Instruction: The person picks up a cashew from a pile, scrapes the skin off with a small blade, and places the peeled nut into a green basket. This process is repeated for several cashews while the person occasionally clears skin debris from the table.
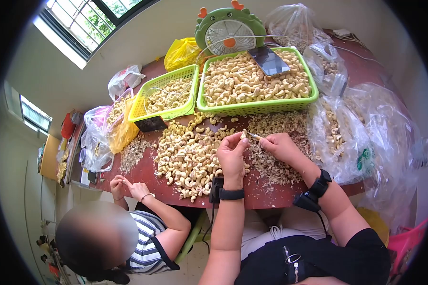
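Between the thumb and fingers of my left hand is a cashew nut, raised over the table. My right hand is closed on a small knife, whose thin tip is at or very close to the nut; the handle is mostly hidden by my fingers. Left of my left hand spreads a pile of loose cashews. Under my right hand lies a heap of flaky skin peelings. Both of my wrists wear black straps with small devices.
A green basket of cashews stands behind my hands, a phone on top. Beside it are a yellow-green basket and a green fan. Plastic bags crowd the right. A co-worker's hands are at the table's left.
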The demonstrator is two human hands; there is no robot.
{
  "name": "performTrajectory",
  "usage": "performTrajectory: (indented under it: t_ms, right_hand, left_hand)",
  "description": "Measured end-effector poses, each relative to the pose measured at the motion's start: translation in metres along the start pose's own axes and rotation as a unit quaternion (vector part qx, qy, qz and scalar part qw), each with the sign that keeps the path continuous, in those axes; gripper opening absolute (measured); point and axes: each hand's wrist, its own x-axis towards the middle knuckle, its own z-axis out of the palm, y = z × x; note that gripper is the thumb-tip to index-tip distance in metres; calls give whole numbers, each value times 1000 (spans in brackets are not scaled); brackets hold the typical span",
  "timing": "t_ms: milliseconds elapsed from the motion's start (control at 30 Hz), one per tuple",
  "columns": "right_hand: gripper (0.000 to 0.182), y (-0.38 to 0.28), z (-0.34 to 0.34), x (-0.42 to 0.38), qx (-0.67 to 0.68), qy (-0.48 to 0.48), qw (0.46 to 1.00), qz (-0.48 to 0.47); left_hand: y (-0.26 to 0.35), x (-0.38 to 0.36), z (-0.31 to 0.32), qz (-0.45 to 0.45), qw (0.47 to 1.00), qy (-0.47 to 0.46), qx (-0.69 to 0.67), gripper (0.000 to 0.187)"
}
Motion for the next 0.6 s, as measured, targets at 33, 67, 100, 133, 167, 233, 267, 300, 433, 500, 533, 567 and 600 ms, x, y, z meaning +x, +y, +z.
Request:
performTrajectory:
  t_ms: [33,67,100,133,167,233,267,300,433,500,533,567,600]
  right_hand:
    - [39,0,0,0,-4,1,1000,-5]
    - [39,-1,1,0,-4,1,1000,-5]
    - [39,-2,1,0,-9,-9,1000,0]
    - [39,-2,2,0,-15,-19,1000,4]
    - [39,-2,1,-1,-15,-18,1000,5]
    - [39,-2,1,-1,-31,-12,999,-5]
    - [39,-1,1,-1,-30,-13,999,-6]
    - [39,0,1,-1,-31,-13,999,1]
    - [39,2,1,2,-41,-8,999,16]
    - [40,6,-1,3,-20,4,1000,6]
    - [39,7,-2,3,-29,9,1000,7]
    - [39,7,-2,4,-37,14,999,7]
    - [40,4,-3,4,-47,6,999,15]
  left_hand:
    - [0,0,0,-3,1000,-2,-6,17]
    - [0,0,0,-3,1000,-2,-6,17]
    - [1,0,1,-10,1000,-5,-5,17]
    - [2,0,1,-17,1000,-9,-4,17]
    - [2,-1,2,-17,1000,-9,-4,17]
    - [2,-1,3,-5,1000,-5,28,15]
    - [2,-2,4,-5,1000,-5,28,15]
    - [0,-2,6,28,997,5,76,13]
    - [2,-4,5,101,967,21,234,8]
    - [11,-9,4,63,979,14,193,7]
    - [19,-13,5,40,987,10,156,7]
    - [27,-17,6,19,993,4,118,7]
    - [39,-27,13,114,978,37,170,8]
